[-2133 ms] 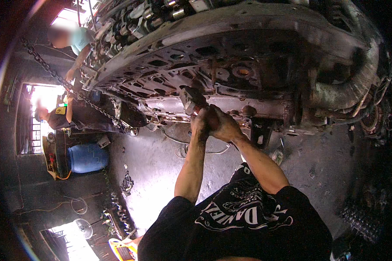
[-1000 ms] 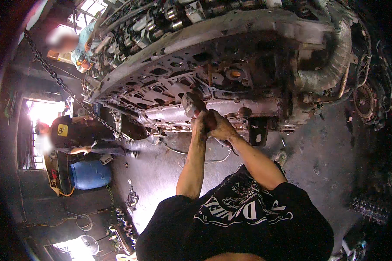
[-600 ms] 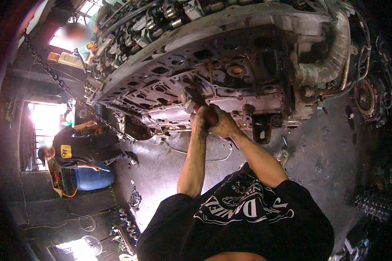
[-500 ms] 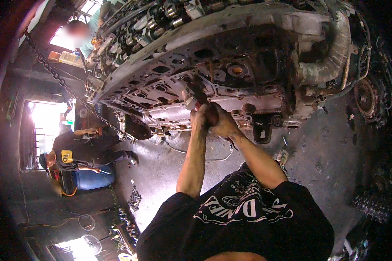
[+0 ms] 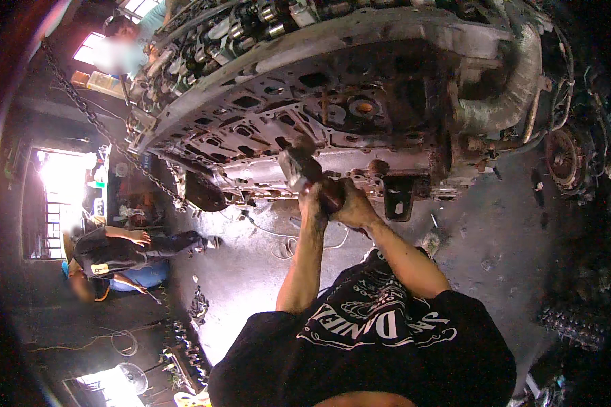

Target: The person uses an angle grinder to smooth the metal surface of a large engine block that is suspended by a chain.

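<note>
Both of my hands are wrapped round a handheld grinder [image 5: 297,168] with a grey metal head and a dark reddish body. My left hand [image 5: 311,202] grips it close to the head, and my right hand [image 5: 354,207] is closed round the body. The head's far tip is blurred, just below the engine's underside. That greasy engine [image 5: 271,95] hangs across the upper view, its face full of ports and round openings. Contact between the tip and the metal cannot be made out.
A chain [image 5: 81,108] runs down the engine's left side. A bracket [image 5: 399,197] juts out below the engine. A hose [image 5: 285,247] lies on the floor. One co-worker [image 5: 108,254] stands at left beside a blue drum [image 5: 146,275]; another person [image 5: 139,47] is behind the engine.
The grinder's head has shifted slightly left and down, turning more of its grey casing into view. The co-worker at left has changed posture, and the person behind the engine has moved.
</note>
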`<state>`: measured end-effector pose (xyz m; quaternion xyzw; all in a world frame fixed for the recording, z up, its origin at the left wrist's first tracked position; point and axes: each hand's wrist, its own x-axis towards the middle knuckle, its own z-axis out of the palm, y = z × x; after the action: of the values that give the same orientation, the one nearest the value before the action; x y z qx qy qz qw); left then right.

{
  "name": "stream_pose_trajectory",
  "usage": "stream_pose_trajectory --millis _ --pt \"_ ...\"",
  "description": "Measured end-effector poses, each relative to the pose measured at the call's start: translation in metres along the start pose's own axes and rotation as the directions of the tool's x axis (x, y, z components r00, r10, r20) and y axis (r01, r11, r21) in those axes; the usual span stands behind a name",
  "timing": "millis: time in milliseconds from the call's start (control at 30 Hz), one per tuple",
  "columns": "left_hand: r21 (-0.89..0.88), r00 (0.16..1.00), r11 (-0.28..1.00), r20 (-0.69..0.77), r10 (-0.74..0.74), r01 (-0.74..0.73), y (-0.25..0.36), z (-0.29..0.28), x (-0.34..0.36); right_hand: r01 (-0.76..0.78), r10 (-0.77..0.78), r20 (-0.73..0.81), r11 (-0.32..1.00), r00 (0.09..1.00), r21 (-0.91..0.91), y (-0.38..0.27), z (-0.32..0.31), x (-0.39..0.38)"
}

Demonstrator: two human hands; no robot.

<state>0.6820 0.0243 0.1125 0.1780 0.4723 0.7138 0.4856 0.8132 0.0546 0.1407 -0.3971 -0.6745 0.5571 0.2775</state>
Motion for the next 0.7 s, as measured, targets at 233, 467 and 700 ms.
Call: stream_pose_trajectory --millis 233,467,700 --pt "-0.007 0.988 0.995 -0.122 -0.099 0.099 -0.039 -0.04 -0.014 -0.021 0.02 0.008 0.973 1.0 0.23 0.029 0.015 -0.027" --pt "0.035 0.979 0.981 -0.089 -0.186 0.189 -0.035 -0.045 -0.011 -0.11 0.053 0.208 0.954 0.977 0.277 0.023 0.011 -0.02" --pt "0.028 0.947 0.969 -0.221 -0.234 0.247 -0.047 -0.037 0.029 0.095 -0.127 0.152 0.975 0.98 0.201 0.033 0.022 0.015"
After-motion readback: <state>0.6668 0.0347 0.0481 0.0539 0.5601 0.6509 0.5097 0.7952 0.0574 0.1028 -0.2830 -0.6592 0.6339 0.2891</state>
